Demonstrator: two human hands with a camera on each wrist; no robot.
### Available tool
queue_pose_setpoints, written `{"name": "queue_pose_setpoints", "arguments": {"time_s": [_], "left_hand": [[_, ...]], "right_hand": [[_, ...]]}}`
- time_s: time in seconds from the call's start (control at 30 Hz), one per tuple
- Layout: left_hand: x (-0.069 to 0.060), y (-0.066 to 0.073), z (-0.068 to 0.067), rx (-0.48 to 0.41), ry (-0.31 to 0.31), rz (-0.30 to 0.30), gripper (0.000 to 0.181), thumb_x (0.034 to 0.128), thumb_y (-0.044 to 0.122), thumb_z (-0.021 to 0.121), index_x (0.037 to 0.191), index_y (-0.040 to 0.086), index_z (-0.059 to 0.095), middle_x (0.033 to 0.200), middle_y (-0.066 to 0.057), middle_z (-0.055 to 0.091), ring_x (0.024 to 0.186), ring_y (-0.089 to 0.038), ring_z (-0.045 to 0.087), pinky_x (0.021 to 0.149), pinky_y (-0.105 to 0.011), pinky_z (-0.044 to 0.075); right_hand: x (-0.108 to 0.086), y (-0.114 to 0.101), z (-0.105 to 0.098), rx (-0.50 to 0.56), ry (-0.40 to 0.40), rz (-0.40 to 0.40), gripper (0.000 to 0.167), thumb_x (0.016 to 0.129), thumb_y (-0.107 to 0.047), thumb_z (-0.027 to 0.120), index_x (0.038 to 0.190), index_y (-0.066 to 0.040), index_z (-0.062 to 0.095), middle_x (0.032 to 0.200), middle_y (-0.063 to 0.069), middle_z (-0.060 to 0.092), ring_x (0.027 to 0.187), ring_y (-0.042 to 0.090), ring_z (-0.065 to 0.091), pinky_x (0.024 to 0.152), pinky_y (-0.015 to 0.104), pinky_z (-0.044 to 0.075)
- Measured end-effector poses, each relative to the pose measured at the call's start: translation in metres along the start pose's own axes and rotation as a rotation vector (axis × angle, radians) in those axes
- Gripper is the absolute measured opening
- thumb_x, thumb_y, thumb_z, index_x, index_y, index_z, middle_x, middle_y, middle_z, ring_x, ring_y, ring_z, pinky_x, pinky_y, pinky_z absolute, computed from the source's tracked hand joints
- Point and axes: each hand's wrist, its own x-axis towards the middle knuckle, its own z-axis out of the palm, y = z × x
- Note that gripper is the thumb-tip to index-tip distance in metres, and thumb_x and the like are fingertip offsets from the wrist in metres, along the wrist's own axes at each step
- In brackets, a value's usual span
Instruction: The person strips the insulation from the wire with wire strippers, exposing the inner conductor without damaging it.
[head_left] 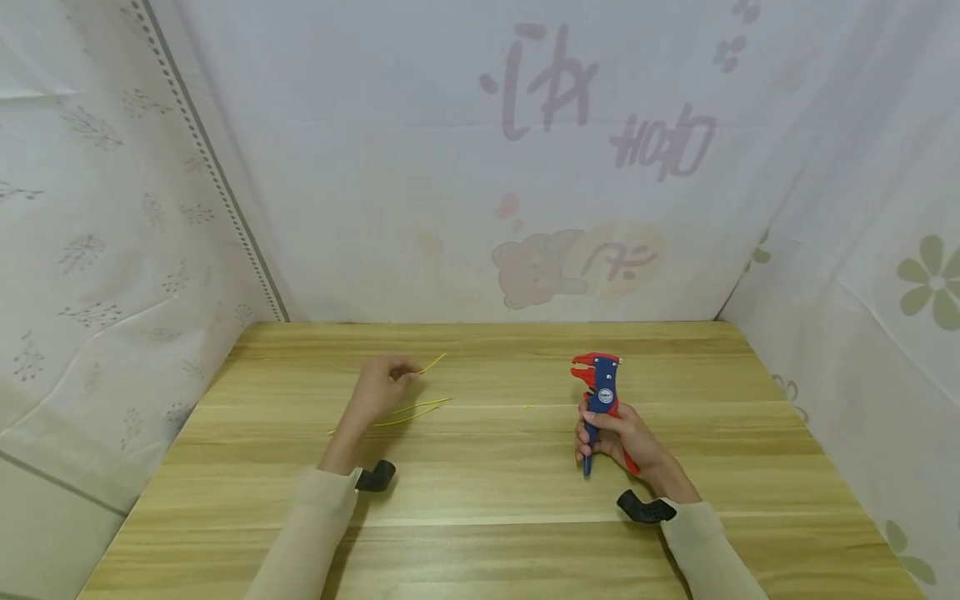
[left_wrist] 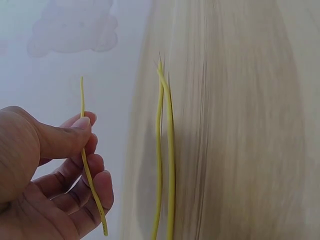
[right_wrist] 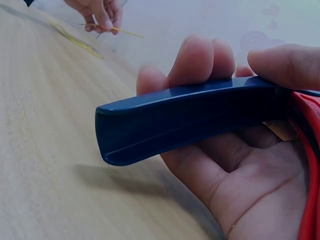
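My left hand [head_left: 381,387] pinches a short yellow wire [left_wrist: 91,182] between thumb and index finger, above the left part of the table. Two more yellow wires [left_wrist: 170,150] lie side by side on the tabletop beside that hand; fine bare strands stick out at their far ends. On the right, my right hand [head_left: 626,437] grips the handles of a red and blue wire stripper [head_left: 604,375]. Its red jaws point left and stand apart, with nothing between them. The right wrist view shows the blue handle [right_wrist: 185,117] close up, with fingers round it.
A tiny yellow scrap [head_left: 528,407] lies mid-table, between the hands. The wooden table [head_left: 480,492] ends at a patterned cloth backdrop [head_left: 390,208], with cloth walls on both sides. Each wrist carries a black camera mount [head_left: 377,477].
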Motion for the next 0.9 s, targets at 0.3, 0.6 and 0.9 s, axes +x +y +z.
{"name": "queue_pose_setpoints", "arguments": {"time_s": [0.3,0.6,0.9], "left_hand": [[-0.003,0.015,0.004,-0.011,-0.022,0.021,0.012,0.0965,0.006,0.070,0.106,0.004,0.078,0.097,-0.011,0.077,0.082,-0.020,0.063,0.067,-0.029,0.047],[-0.005,0.030,0.011,-0.030,-0.008,0.061,0.011,0.0947,0.007,0.072,0.104,0.005,0.078,0.094,-0.009,0.076,0.081,-0.020,0.063,0.068,-0.026,0.047],[-0.007,0.042,0.019,-0.040,-0.022,0.107,0.010,0.0956,0.009,0.072,0.103,0.007,0.078,0.095,-0.006,0.075,0.082,-0.017,0.062,0.070,-0.026,0.050]], "right_hand": [[0.002,-0.003,0.005,-0.012,0.002,0.013,0.011,0.111,-0.007,0.035,0.115,-0.003,0.045,0.086,0.005,0.065,0.075,0.018,0.066,0.079,0.039,0.062],[0.004,0.000,0.006,-0.018,-0.011,0.007,0.012,0.110,-0.005,0.034,0.117,0.002,0.042,0.088,0.004,0.066,0.073,0.017,0.065,0.078,0.038,0.062],[0.005,-0.002,0.011,-0.023,-0.016,0.021,0.012,0.110,-0.005,0.037,0.117,0.000,0.045,0.088,0.004,0.065,0.074,0.017,0.064,0.078,0.038,0.061]]}}
